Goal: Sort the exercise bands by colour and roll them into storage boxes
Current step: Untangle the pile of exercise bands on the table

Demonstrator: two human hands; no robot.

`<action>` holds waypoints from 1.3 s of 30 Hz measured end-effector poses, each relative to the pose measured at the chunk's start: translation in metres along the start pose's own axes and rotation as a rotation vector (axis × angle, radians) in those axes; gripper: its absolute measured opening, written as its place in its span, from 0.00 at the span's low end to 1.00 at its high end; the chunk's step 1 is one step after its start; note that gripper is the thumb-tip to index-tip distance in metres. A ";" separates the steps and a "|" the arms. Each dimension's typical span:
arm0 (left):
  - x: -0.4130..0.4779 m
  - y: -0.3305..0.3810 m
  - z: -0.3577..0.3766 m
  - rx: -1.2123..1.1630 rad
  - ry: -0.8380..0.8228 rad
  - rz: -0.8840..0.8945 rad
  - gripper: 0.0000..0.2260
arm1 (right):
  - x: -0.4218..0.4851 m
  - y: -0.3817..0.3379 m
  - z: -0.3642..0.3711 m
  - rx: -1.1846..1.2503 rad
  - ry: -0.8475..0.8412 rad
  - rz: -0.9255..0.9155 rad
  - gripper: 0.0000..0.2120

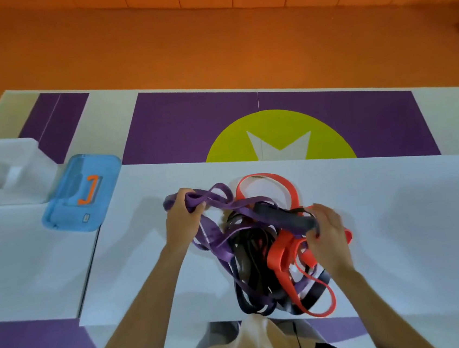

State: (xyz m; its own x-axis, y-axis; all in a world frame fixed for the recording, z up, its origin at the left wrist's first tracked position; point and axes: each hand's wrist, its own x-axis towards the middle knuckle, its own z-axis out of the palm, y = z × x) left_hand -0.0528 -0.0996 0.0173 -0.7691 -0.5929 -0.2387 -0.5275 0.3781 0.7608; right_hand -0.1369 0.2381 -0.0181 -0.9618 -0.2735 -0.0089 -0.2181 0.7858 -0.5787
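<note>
A tangle of purple, black and red exercise bands (258,244) lies on the white table (410,211), close in front of the person; the left hand (183,218) grips a bunched purple band (219,192) at the pile's far left; the right hand (328,234) pinches a dark band (292,219) above red loops (280,249); a blue case (81,193) sits well apart, left.

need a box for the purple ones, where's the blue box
In the head view the blue box sits at the white table's left, beside a white bin, up-left of the left hand.
</note>
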 end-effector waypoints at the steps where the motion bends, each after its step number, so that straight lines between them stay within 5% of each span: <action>1: -0.001 -0.008 0.001 0.012 -0.012 -0.021 0.13 | -0.002 -0.011 0.006 0.003 -0.001 -0.093 0.27; 4: -0.006 -0.027 -0.001 0.008 0.014 -0.109 0.14 | 0.000 -0.033 0.038 -0.062 -0.172 -0.196 0.26; 9: -0.010 -0.045 -0.013 0.010 0.110 -0.177 0.17 | 0.009 -0.049 0.080 -0.352 -0.524 0.015 0.39; 16: -0.001 -0.057 -0.032 0.174 -0.048 -0.432 0.33 | 0.019 -0.039 0.076 -0.456 -0.377 0.135 0.29; 21: 0.001 -0.066 -0.033 0.324 0.089 -0.248 0.14 | 0.019 -0.020 0.061 -0.427 -0.371 0.086 0.09; 25: 0.007 -0.060 -0.021 0.415 0.074 -0.208 0.17 | 0.009 -0.009 0.057 -0.574 -0.356 -0.035 0.08; 28: 0.011 -0.038 0.006 0.473 0.049 0.003 0.24 | 0.005 0.001 0.059 -0.579 -0.327 -0.112 0.06; 32: 0.013 0.004 0.069 0.521 -0.186 0.508 0.27 | 0.003 -0.007 0.053 -0.495 -0.264 -0.432 0.11; 34: 0.024 0.016 0.098 0.578 -0.351 0.570 0.23 | 0.009 -0.011 0.050 -0.340 -0.180 -0.518 0.09; 36: 0.036 0.020 0.121 0.710 -0.487 0.497 0.21 | 0.019 -0.009 0.049 -0.170 -0.098 -0.439 0.05; 39: 0.046 0.018 0.138 0.837 -0.490 0.374 0.22 | 0.036 -0.006 0.052 -0.080 -0.152 -0.166 0.23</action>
State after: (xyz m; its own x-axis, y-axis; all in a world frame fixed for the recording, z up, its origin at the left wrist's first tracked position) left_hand -0.1471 -0.0222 -0.0632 -0.8988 -0.0531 -0.4352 -0.1629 0.9620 0.2191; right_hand -0.1615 0.1950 -0.0575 -0.8771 -0.4782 -0.0447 -0.3896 0.7630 -0.5158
